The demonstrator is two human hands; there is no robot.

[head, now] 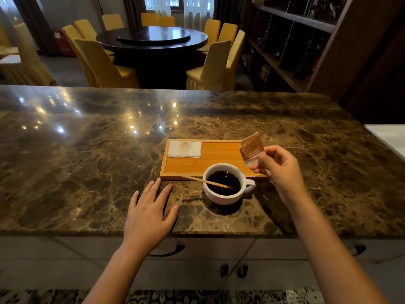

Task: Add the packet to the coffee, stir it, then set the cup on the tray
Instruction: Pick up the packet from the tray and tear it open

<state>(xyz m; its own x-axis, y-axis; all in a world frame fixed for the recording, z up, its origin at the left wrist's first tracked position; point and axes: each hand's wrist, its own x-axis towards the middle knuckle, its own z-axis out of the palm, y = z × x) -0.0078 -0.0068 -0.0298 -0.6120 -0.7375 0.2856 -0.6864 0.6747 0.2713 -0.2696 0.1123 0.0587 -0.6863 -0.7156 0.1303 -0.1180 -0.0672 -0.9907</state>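
A white cup [221,195] of black coffee stands on the marble counter just in front of the wooden tray [219,154], its handle to the right. A thin wooden stir stick [197,179] leans in the coffee, its free end over the cup's left rim. My right hand [280,170] pinches a brown packet [251,149] by its lower edge, held up in the air above and to the right of the cup. My left hand [149,213] rests flat on the counter, left of the cup, fingers spread.
A folded white napkin [184,149] lies in the tray's far-left corner. The dark marble counter [87,161] stretches wide to both sides. Behind it stand a round dining table [153,37], yellow-covered chairs and a dark shelf unit at the right.
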